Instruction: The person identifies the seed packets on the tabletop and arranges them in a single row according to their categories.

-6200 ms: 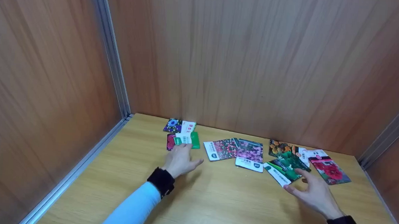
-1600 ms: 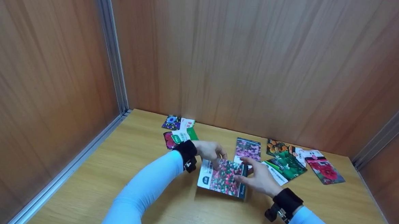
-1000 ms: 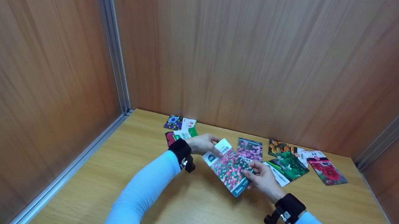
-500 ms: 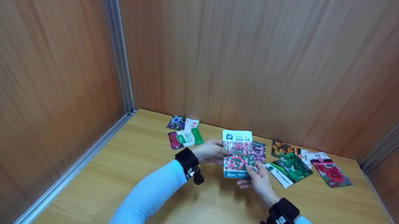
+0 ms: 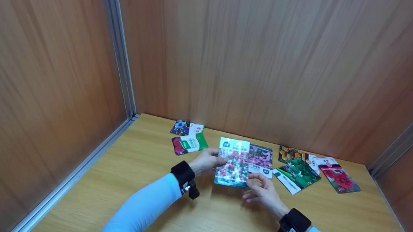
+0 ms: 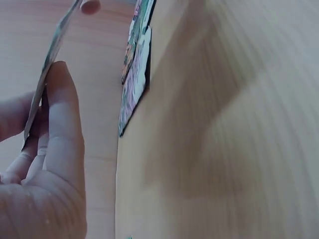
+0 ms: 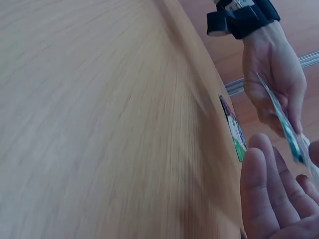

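A seed packet (image 5: 233, 163) with a pink and red flower picture is held up off the table, its pale printed end uppermost and its face glossy with light. My left hand (image 5: 206, 162) grips its left edge, thumb in front and fingers behind; the left wrist view shows the packet (image 6: 47, 64) edge-on between them. At the lower right corner, my right hand (image 5: 264, 195) pinches the packet lightly between thumb and finger, its other fingers spread below. Just behind lies a purple-flower seed packet (image 5: 260, 159), partly covered by the held one.
Two packets, one blue-flowered (image 5: 181, 127) and one green and white (image 5: 191, 143), lie at the back left. On the right are a green packet (image 5: 299, 174), an orange-flower packet (image 5: 289, 154) and a red-flower packet (image 5: 341, 178). Wooden walls (image 5: 248, 61) enclose the table (image 5: 222, 219).
The pink-flower seed packet has been lifted from beside the purple one, brought forward and turned upright. In the last half second, both hands shifted it slightly left, uncovering more of the purple packet.
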Demonstrator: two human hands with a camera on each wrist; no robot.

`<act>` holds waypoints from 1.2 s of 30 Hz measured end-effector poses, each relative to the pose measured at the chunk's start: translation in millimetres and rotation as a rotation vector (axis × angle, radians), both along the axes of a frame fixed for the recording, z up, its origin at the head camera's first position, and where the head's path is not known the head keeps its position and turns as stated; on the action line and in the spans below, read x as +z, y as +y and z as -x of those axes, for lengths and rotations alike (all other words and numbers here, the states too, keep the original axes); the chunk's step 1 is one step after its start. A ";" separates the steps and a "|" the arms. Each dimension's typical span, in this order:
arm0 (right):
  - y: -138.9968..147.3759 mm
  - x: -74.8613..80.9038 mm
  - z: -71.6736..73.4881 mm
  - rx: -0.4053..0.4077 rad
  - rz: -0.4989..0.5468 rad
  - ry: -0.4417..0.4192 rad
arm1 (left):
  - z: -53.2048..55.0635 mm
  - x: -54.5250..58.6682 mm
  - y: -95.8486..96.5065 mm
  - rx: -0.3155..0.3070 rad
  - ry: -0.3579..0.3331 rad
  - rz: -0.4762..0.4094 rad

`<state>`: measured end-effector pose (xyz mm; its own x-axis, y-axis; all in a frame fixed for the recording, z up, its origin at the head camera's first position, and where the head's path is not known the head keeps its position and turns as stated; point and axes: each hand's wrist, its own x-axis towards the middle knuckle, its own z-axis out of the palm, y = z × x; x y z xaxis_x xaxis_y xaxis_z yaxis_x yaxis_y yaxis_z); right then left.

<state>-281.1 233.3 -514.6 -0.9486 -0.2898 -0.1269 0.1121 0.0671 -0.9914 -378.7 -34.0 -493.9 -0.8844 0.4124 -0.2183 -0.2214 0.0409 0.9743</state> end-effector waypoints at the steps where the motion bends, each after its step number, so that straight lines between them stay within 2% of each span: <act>1: 1.0 -0.9 0.3 -0.004 -0.001 0.000 | -0.6 -0.8 -5.4 0.008 -0.003 0.011; 10: 6.2 -9.9 -0.6 -0.063 -0.059 -0.004 | 0.1 -11.1 -56.5 0.105 0.017 0.153; 16: 6.3 -14.6 -1.9 -0.073 -0.084 0.015 | 2.6 -18.3 -93.9 0.117 0.005 0.156; 22: 9.7 -16.0 -4.4 -0.069 -0.103 -0.010 | 4.0 -19.1 -129.3 0.062 -0.091 0.143; 25: 13.4 -14.0 -5.4 -0.078 -0.113 -0.031 | 6.0 -18.6 -147.8 0.039 -0.146 0.176; 29: 18.3 -12.5 -6.2 -0.090 -0.127 -0.041 | 7.0 -22.0 -173.1 0.040 -0.197 0.207; 36: 22.4 -14.0 -6.8 -0.094 -0.131 -0.062 | -5.1 -19.8 -221.5 0.123 -0.196 0.409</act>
<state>-274.3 255.7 -528.7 -0.9599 -0.1778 -0.2168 0.1845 0.1818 -0.9659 -373.6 -255.5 -513.7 -0.8470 0.1526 -0.5093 -0.4271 0.3753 0.8227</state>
